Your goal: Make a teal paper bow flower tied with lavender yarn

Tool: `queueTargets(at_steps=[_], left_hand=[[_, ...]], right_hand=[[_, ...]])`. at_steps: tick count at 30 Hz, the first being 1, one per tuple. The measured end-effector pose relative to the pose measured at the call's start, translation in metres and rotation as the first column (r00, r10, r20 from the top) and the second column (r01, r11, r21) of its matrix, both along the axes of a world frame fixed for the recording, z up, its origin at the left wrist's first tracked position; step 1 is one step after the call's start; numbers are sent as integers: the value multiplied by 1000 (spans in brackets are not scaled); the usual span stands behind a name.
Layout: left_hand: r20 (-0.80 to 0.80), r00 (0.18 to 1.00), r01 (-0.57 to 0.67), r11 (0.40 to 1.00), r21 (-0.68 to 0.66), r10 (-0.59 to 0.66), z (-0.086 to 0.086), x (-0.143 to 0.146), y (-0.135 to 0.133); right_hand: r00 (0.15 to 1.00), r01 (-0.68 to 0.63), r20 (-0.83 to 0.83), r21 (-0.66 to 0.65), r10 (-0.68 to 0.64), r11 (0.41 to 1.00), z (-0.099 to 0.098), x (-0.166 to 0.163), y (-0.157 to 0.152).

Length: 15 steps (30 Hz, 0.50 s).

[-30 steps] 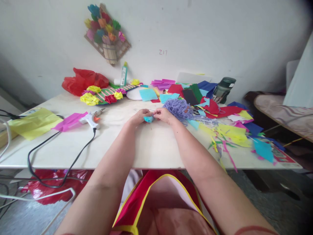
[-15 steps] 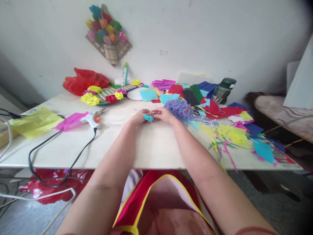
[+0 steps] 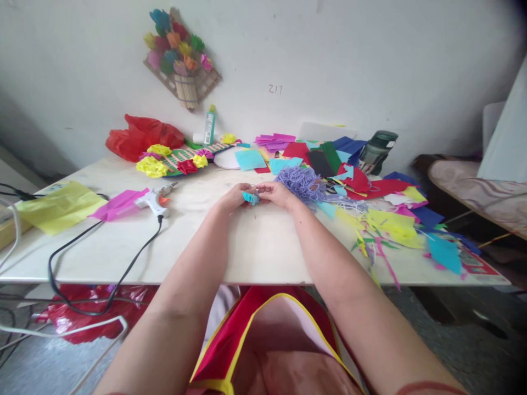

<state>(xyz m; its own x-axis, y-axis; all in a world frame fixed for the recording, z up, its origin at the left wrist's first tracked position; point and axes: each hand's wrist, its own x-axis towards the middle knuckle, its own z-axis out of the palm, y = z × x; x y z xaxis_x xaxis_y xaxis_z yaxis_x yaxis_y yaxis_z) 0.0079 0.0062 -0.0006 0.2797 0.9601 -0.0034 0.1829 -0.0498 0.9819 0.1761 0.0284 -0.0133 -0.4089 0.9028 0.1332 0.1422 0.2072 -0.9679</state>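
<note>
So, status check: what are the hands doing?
Left hand and right hand pinching a small blue paper piece. Purple yarn close beside right hand.

White marble-patterned tabletop against a wall, strewn with craft materials.
Left: a yellow paper sheet, a folded pink paper and a white hot-glue gun with a black cord; rear: a crumpled red plastic bag and a green glue bottle; right: a lilac yarn bundle and a dark green lidded jar amid mixed coloured paper scraps.
</note>
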Motion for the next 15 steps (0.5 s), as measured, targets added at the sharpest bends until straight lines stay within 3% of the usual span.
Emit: queueTargets(at_steps=[15], left_hand=[[9,1000,-20,999,-27,20,1,0,-1]], right_hand=[[1000,2,5,-18,-2,1000,5,-1,-5]])
